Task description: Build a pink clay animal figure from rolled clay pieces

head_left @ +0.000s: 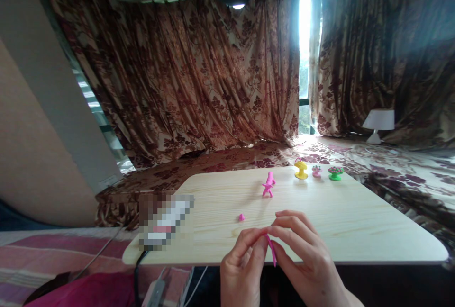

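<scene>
My left hand point(246, 262) pinches the upper end of a thin, flat pink clay strip point(272, 250) between thumb and forefinger, at the table's front edge. Closed in from the other side, my right hand point(302, 245) has its fingertips at the top of the same strip and its thumb along its side. The strip hangs down between the two hands. Beyond them on the table lies a small pink clay lump point(241, 217). Farther back stands a pink clay figure point(269, 185) with thin limbs.
The pale wooden table point(213, 203) bears yellow point(301, 169), pink point(316, 171) and green point(335, 173) clay shapes on bases at the back right. A blurred-out phone-like object point(167, 221) with a black cable lies at the left. A white lamp point(378, 124) stands beyond.
</scene>
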A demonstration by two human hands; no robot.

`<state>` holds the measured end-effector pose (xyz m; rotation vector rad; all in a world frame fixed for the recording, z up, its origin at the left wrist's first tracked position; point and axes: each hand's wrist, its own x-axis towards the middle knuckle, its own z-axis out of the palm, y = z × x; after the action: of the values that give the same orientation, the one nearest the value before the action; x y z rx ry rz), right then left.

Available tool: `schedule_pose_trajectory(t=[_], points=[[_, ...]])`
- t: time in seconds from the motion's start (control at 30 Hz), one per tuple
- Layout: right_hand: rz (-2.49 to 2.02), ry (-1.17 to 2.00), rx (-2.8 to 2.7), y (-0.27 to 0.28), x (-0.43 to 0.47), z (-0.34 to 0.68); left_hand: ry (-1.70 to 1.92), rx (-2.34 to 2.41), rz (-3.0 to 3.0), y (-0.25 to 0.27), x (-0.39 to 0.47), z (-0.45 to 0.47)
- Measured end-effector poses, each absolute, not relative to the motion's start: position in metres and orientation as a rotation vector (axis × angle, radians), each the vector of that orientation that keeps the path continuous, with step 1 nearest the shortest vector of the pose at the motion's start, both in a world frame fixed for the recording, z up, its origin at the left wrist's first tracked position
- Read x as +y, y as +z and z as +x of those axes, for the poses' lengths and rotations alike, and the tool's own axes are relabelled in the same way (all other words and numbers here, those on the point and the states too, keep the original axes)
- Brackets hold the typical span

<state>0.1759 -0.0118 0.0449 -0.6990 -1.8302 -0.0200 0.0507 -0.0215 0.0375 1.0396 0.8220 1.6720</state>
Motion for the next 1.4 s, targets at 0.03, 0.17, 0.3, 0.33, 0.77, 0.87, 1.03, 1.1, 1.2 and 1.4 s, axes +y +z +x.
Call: schedule_pose_trajectory(t=[0.03,0.17,0.3,0.33,0.77,0.87,1.03,1.1,1.2,1.4], points=[[-0.699,-0.024,-1.847,0.045,-0.012,0.177,1.674,0.824,1.03,0.038,-0.022,0.051],[-0.685,-0.042,-1.861,0.046,-0.012,0.178,1.637,0.828,1.023,0.039,-0.022,0.05],[-0.685,0.016,-1.779,0.045,-0.012,0.178,1.608,0.841,1.044,0.039,-0.023,0.049],[-0.69,0.028,-1.761,0.045,-0.012,0.179,1.598,0.852,1.039,0.039,-0.023,0.049],[-0.698,0.074,-1.761,0.047,-0.013,0.182,1.651,0.979,1.158,0.039,-0.023,0.047],[-0.691,0.061,-1.744,0.046,-0.012,0.182,1.682,1.056,1.274,0.042,-0.028,0.05],[-0.7,0.044,-1.69,0.049,-0.012,0.179,1.737,1.13,1.309,0.046,-0.033,0.058],[-0.709,0.028,-1.674,0.049,-0.012,0.178,1.755,1.143,1.283,0.048,-0.035,0.059],[-0.738,0.024,-1.659,0.049,-0.012,0.176,1.771,1.112,1.211,0.051,-0.037,0.063],[-0.754,0.031,-1.63,0.045,-0.009,0.174,1.791,1.035,1.114,0.052,-0.039,0.067]])
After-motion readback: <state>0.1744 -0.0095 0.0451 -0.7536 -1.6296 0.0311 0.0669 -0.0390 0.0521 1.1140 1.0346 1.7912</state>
